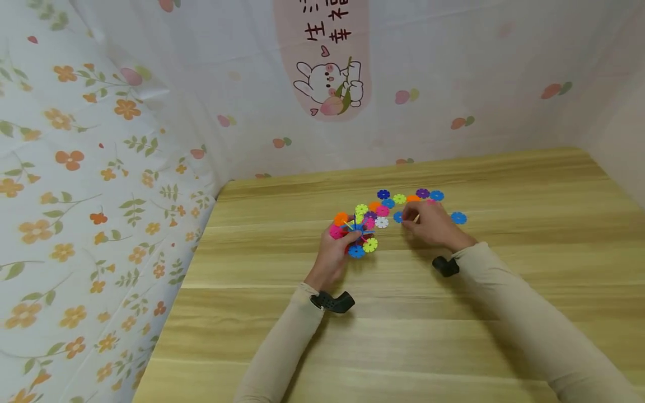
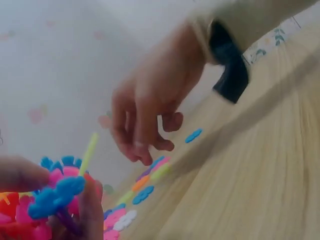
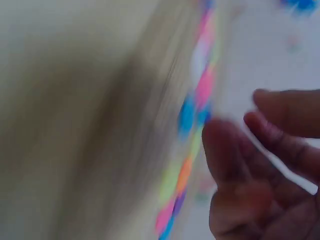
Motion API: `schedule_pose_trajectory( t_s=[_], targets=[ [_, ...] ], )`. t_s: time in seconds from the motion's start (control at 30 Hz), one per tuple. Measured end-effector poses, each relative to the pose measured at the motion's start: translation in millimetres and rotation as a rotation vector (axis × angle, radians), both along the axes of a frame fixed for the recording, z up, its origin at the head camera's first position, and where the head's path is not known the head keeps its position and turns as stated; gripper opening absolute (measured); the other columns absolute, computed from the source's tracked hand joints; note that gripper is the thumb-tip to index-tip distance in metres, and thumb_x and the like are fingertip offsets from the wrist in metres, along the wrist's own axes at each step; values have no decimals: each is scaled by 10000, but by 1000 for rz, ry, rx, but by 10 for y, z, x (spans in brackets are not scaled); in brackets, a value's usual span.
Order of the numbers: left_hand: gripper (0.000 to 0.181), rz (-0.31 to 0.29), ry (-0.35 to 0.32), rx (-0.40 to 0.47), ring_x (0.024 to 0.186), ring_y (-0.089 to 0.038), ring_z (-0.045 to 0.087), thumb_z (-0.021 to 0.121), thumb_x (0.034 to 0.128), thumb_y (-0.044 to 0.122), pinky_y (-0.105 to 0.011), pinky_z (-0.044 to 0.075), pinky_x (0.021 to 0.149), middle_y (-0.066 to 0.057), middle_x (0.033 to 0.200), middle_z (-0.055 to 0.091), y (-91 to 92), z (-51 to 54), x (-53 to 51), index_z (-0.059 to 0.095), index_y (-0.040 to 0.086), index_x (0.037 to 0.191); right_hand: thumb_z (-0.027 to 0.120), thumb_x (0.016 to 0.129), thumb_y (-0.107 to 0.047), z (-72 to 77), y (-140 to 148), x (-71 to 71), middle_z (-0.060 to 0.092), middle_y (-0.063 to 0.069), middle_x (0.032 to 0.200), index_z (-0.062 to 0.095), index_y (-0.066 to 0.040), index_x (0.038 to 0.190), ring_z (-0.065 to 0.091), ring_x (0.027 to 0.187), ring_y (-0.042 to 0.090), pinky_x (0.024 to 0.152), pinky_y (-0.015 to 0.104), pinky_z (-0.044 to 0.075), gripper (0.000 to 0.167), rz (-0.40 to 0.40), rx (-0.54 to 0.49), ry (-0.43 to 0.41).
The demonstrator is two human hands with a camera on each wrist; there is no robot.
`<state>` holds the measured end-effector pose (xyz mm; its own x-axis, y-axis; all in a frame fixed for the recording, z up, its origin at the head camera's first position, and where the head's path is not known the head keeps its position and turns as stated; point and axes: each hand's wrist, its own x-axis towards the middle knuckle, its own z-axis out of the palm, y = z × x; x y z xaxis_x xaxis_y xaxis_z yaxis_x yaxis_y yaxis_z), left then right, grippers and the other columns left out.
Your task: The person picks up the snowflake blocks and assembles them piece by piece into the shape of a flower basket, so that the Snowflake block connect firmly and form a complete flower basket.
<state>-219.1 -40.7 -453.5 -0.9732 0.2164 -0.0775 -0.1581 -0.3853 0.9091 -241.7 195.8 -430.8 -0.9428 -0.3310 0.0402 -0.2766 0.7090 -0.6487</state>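
My left hand [image 1: 335,252] grips a cluster of joined plastic snowflake discs [image 1: 356,251] in blue, yellow, orange and pink. In the left wrist view, its thumb and a finger pinch around a blue disc [image 2: 50,200] of the cluster, and a yellow disc [image 2: 89,152] stands edge-up there. My right hand [image 1: 433,224] hovers over the loose discs to the right, fingers loosely bent. Nothing shows between those fingers in the left wrist view; the right wrist view is blurred. Beneath this hand, a blue disc [image 2: 143,195] lies on the table.
Loose discs spread across the wooden table [image 1: 403,336], among them a white one [image 1: 382,222], a purple one [image 1: 422,193] and a dark blue one [image 1: 383,194]. One blue disc [image 1: 458,218] lies apart at the right. A printed cloth [image 1: 242,84] hangs behind the table.
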Motion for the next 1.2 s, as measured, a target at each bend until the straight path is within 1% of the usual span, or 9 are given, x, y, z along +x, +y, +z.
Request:
schedule_pose_trajectory(
  t_s=[0.07,0.17,0.3,0.47,0.7,0.83,1.0,1.07,1.2],
  targets=[
    [469,-30,-5,-14,1129,-213,610,546,972,-37,-312,526,966,-309,1428,445,-11,-3,7,388,-128,1404,653,902,-35,11,114,-105,689,222,1040,666,50,1051,639,961,394,833,497,528,172,-32,149,72],
    [458,-54,-17,-24,1092,-194,627,553,979,-17,-302,537,945,-310,1418,451,-14,-7,18,386,-138,1387,670,872,-24,2,190,-219,648,272,1176,648,86,1146,600,1089,460,915,562,499,296,-4,264,100],
    [456,-62,-30,-27,1084,-181,633,571,980,14,-303,542,937,-285,1406,484,-7,-19,25,410,-129,1382,673,844,-8,-28,198,-278,585,310,1238,649,78,1159,584,1101,483,875,581,516,327,-13,354,111],
    [455,-83,-36,-32,1080,-177,635,574,977,15,-295,538,940,-272,1392,508,-9,-26,25,425,-108,1389,675,858,0,-63,201,-282,600,303,1162,661,96,1089,585,1079,477,876,569,522,250,-41,408,82],
    [459,-150,-32,-33,1093,-187,649,551,992,22,-325,538,948,-311,1403,497,-30,-52,41,398,-86,1411,749,849,-70,-101,289,-276,675,212,921,652,95,964,614,884,369,859,514,500,223,15,308,37],
    [480,-189,-43,2,1136,-191,636,524,1015,56,-329,529,963,-279,1466,444,-44,-50,50,369,-58,1454,759,859,-92,-106,325,-211,600,89,781,610,7,879,539,715,224,708,392,473,180,79,177,-94],
    [486,-223,-74,25,1123,-160,630,549,1020,125,-277,532,945,-265,1488,414,-46,-42,55,390,-36,1450,616,949,-26,-86,250,-67,554,48,741,543,-15,903,519,580,154,581,275,440,87,183,39,-274],
    [477,-226,-79,26,1104,-141,629,564,1015,140,-261,533,935,-262,1474,426,-43,-43,59,409,-34,1431,573,972,-15,-58,192,-14,545,58,747,522,-12,917,508,541,151,552,263,440,75,206,0,-288],
    [406,-202,-80,36,1091,-152,644,555,1014,98,-272,533,939,-238,1407,524,-40,-60,61,450,-38,1382,535,995,-4,34,22,104,549,104,755,522,13,990,529,511,233,504,262,466,22,177,-179,-205]
  ],
)
